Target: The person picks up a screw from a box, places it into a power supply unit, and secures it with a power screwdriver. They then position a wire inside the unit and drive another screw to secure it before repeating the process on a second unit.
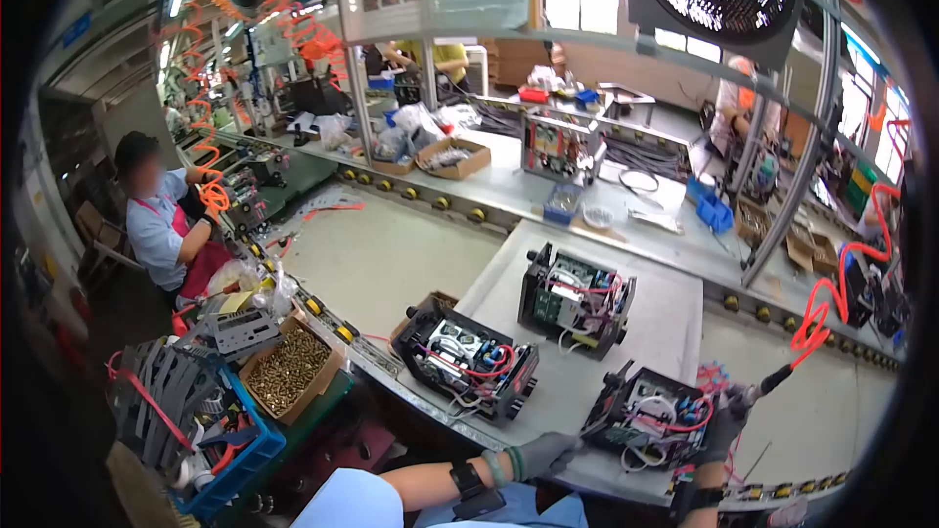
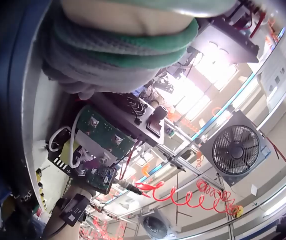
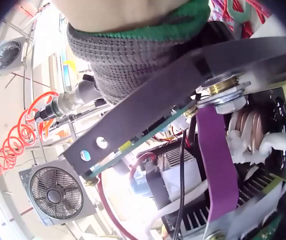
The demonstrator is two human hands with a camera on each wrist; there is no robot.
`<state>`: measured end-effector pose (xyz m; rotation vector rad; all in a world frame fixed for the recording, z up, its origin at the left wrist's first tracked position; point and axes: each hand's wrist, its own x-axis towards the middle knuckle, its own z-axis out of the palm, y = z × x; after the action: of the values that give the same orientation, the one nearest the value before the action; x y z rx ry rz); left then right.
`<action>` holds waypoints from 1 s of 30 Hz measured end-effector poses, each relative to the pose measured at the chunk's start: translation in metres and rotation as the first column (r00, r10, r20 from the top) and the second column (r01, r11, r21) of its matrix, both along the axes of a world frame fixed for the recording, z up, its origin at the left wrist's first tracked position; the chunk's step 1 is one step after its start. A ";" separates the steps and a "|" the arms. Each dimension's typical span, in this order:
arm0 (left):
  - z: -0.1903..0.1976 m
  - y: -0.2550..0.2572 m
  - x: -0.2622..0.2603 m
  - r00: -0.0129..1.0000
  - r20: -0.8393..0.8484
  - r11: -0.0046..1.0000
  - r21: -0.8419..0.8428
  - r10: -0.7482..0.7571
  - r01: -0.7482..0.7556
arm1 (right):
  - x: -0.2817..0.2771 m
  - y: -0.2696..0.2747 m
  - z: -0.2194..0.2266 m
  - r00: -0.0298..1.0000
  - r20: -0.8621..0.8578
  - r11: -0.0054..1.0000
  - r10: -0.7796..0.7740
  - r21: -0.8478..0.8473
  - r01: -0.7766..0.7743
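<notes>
Both hands wear grey knit gloves with green cuffs. In the head view my right hand (image 1: 722, 430) is at the right side of an open electronic unit (image 1: 650, 416), gripping an air tool (image 1: 748, 396) fed by an orange coiled hose. In the right wrist view the tool's metal fitting (image 3: 70, 100) shows behind the unit's black panel (image 3: 148, 95), which hides the fingers. My left hand (image 1: 546, 455) reaches to the unit's near left corner; its fingertips are hidden in the left wrist view. White cables, a green circuit board (image 2: 103, 127) and a purple strip (image 3: 215, 160) show inside the unit.
Two similar open units (image 1: 469, 362) (image 1: 577, 298) stand behind and left on the bench (image 1: 675, 308). A cardboard box of brass-coloured fasteners (image 1: 289, 369) and a blue crate (image 1: 259, 450) are at left. Roller rails edge the bench; another person (image 1: 161, 225) works at far left.
</notes>
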<state>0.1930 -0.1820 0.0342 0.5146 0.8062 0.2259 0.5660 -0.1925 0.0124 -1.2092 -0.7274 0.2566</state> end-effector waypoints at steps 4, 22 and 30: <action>0.014 -0.011 0.018 0.997 0.019 0.990 -0.126 0.073 -0.070 | -0.028 -0.001 0.020 0.983 -0.157 0.990 0.093 0.124 -0.074; -0.001 -0.019 0.015 0.894 0.291 0.939 -0.155 0.341 -0.307 | -0.106 -0.119 0.196 0.696 -0.409 0.799 0.591 0.419 -0.432; 0.002 -0.043 -0.017 0.781 0.265 0.823 -0.115 0.565 -0.556 | -0.211 -0.081 0.189 0.602 -0.114 0.606 0.790 0.288 -0.742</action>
<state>0.1757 -0.2253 0.0365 0.1867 0.6551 0.8276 0.3550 -0.2737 0.2010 -0.5654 -1.0189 1.0141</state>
